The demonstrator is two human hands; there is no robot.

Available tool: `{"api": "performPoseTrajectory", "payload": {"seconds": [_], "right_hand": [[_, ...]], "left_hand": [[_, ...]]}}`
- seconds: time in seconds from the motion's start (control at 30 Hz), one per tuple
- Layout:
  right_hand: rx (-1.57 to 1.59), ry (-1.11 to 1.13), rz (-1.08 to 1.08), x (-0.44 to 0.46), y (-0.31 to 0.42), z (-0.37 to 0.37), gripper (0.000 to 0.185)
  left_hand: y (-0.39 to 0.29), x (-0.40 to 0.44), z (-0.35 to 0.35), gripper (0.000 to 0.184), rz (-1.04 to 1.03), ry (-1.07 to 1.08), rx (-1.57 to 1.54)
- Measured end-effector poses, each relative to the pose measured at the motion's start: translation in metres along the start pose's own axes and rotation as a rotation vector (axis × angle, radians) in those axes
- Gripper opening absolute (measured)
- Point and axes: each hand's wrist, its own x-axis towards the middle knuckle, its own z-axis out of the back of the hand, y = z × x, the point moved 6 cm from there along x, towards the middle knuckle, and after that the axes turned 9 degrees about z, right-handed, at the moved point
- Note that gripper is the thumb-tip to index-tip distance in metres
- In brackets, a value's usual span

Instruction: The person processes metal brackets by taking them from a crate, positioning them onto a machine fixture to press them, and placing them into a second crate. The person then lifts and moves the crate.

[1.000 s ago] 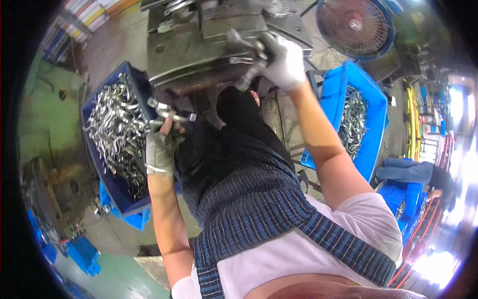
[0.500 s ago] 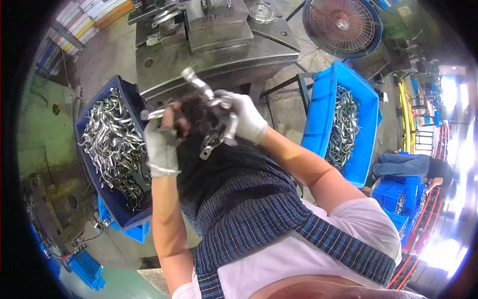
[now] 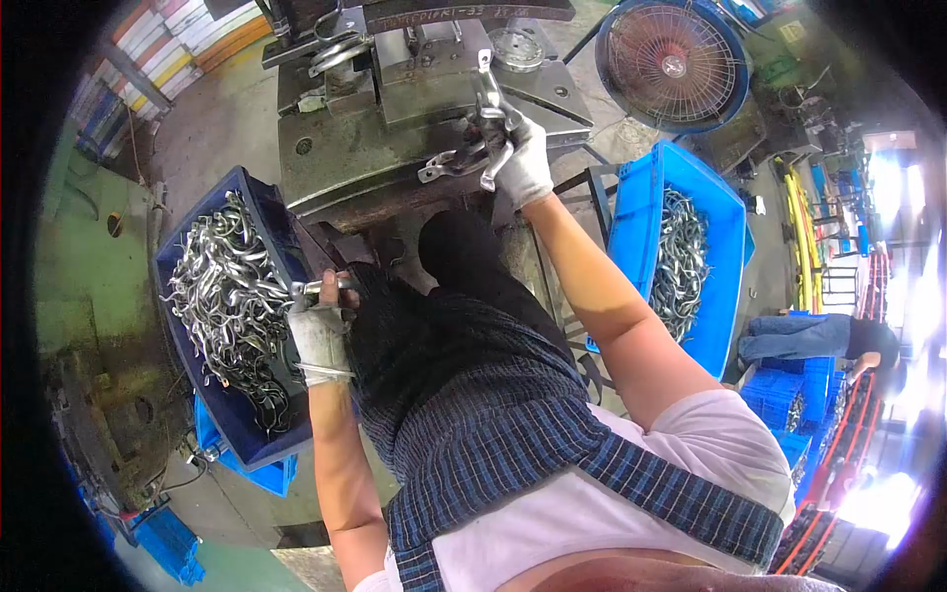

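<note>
My right hand (image 3: 528, 166), in a white glove, is closed around several shiny bent metal tube pieces (image 3: 490, 111) with flattened, holed ends. It holds them over the front edge of the metal press bed (image 3: 345, 148). Lower on the left, my left hand (image 3: 323, 335) is gloved too, with bare fingertips showing. Its fingers are curled around one small metal piece (image 3: 308, 288), whose end sticks out to the left; the rest is hidden in the grip. Beside that hand is a dark blue bin (image 3: 258, 222) heaped with similar bent metal pieces (image 3: 225, 286).
A light blue bin (image 3: 631, 222) with more metal pieces stands on the right. Behind it is a large round fan (image 3: 674, 65). A round metal disc (image 3: 517, 49) lies on the press bed. Another person (image 3: 804, 337) bends over blue crates at far right.
My right hand has moved up and forward to the press bed with the metal pieces. My left hand has dropped slightly, and the hands are now far apart.
</note>
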Motion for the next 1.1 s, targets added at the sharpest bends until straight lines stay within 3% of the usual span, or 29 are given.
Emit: {"api": "performPoseTrajectory", "payload": {"seconds": [0.13, 0.27, 0.4, 0.43, 0.5, 0.53, 0.57, 0.6, 0.63, 0.67, 0.73, 0.8, 0.83, 0.9, 0.93, 1.0, 1.03, 1.07, 1.1], "right_hand": [[0.119, -0.022, -0.045, -0.002, -0.016, 0.006, 0.029], [0.049, 0.014, -0.029, 0.0, 0.0, 0.002, 0.021], [-0.277, 0.105, -0.001, 0.001, 0.003, 0.0, 0.024], [-0.632, 0.234, 0.241, -0.005, 0.058, -0.013, 0.016], [0.407, 0.237, -0.302, -0.026, 0.064, -0.028, 0.019], [0.302, 0.424, -0.348, -0.04, 0.059, -0.03, 0.025], [0.174, 0.566, -0.244, -0.049, 0.064, -0.036, 0.03], [0.052, 0.691, -0.123, -0.059, 0.071, -0.044, 0.035], [-0.088, 0.76, 0.149, -0.069, 0.084, -0.06, 0.04], [-0.105, 0.805, 0.007, -0.085, 0.07, -0.071, 0.038], [-0.1, 0.785, -0.154, -0.106, 0.05, -0.091, 0.038], [-0.283, 0.739, 0.027, -0.095, 0.06, -0.095, 0.04], [-0.444, 0.754, -0.039, -0.089, 0.064, -0.087, 0.03], [-0.288, 0.536, 0.009, -0.076, 0.069, -0.058, 0.025], [-0.166, 0.402, 0.079, -0.068, 0.069, -0.045, 0.023], [0.052, 0.107, -0.001, -0.052, 0.057, -0.02, 0.019], [0.15, -0.063, -0.145, -0.048, 0.044, -0.009, 0.018], [0.287, -0.181, -0.163, -0.042, 0.014, 0.002, 0.017], [0.138, -0.045, 0.075, -0.026, 0.025, -0.007, 0.02]], "left_hand": [[-0.003, -0.005, -0.002, 0.024, 0.018, 0.057, -0.132], [0.022, 0.003, 0.003, 0.021, 0.233, 0.202, -0.283], [0.032, 0.002, 0.001, 0.026, 0.32, 0.355, -0.662], [0.036, 0.002, 0.011, 0.026, 0.336, 0.329, -0.623], [0.045, 0.002, 0.026, 0.026, 0.367, 0.286, -0.555], [0.049, 0.007, 0.03, 0.027, 0.363, 0.308, -0.558], [0.044, 0.007, 0.027, 0.027, 0.317, 0.299, -0.525], [0.034, 0.005, 0.018, 0.028, 0.274, 0.295, -0.493], [0.022, 0.003, 0.006, 0.029, 0.23, 0.294, -0.459], [0.01, -0.002, -0.011, 0.031, 0.189, 0.319, -0.347], [-0.02, -0.01, -0.036, 0.031, -0.032, 0.394, -0.165], [-0.021, -0.008, -0.051, 0.032, 0.15, 0.574, -0.394], [-0.022, -0.012, -0.042, 0.037, 0.205, 0.489, -0.357], [-0.023, -0.01, -0.009, 0.041, 0.158, 0.461, -0.24], [-0.013, -0.002, 0.016, 0.041, 0.153, 0.342, -0.183], [0.027, 0.028, 0.073, 0.039, 0.159, 0.073, 0.027], [0.059, 0.049, 0.105, 0.038, 0.163, -0.076, 0.186], [0.098, 0.073, 0.136, 0.037, 0.108, -0.077, 0.196], [0.132, 0.088, 0.161, 0.038, 0.053, -0.078, 0.206]]}}
